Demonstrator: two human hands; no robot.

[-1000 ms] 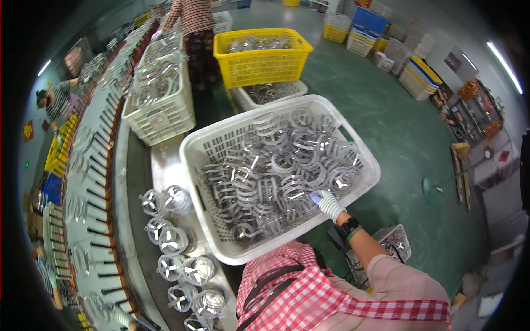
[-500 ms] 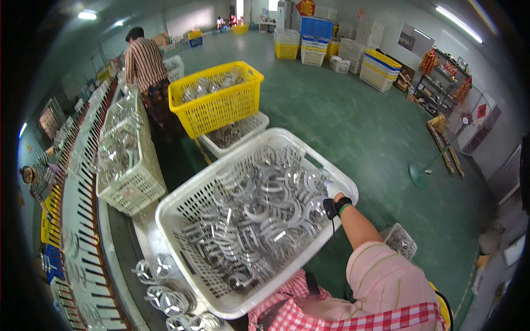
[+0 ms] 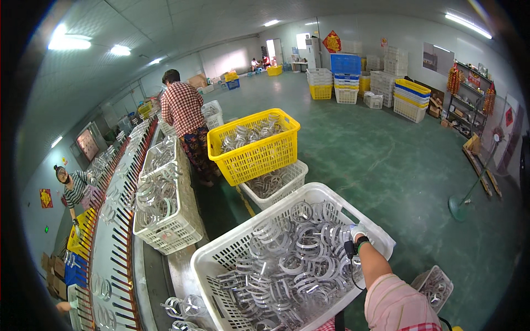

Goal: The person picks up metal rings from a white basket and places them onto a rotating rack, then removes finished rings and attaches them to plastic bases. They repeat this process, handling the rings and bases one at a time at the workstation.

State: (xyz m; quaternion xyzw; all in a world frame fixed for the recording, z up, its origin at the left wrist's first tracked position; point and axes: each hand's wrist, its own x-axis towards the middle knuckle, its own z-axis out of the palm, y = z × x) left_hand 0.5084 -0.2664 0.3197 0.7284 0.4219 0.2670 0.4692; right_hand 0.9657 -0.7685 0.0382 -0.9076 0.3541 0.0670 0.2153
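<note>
A large white slotted plastic basket (image 3: 205,259) stands in front of me, heaped with clear and silvery ring-shaped parts (image 3: 298,265). My right hand (image 3: 358,230), in a white glove, is inside its right end, close to the hand slot and against the rings. A black band and a small wired device sit on that wrist. The fingers are too small and partly hidden to show whether they grip anything. My left hand is out of sight. More rings (image 3: 185,306) lie on the metal bench beside the basket's left side.
A yellow basket (image 3: 254,160) of rings rests on a white one (image 3: 301,175) beyond. To the left runs a conveyor with upright pegs (image 3: 118,243), lined by filled white baskets (image 3: 185,237). Co-workers stand alongside it. A pedestal fan (image 3: 459,208) and a small basket (image 3: 433,287) are at right.
The view has tilted up and left, so the basket and my right hand appear lower and farther right. My hand stays at the basket's right end. The co-worker ahead appears turned slightly differently.
</note>
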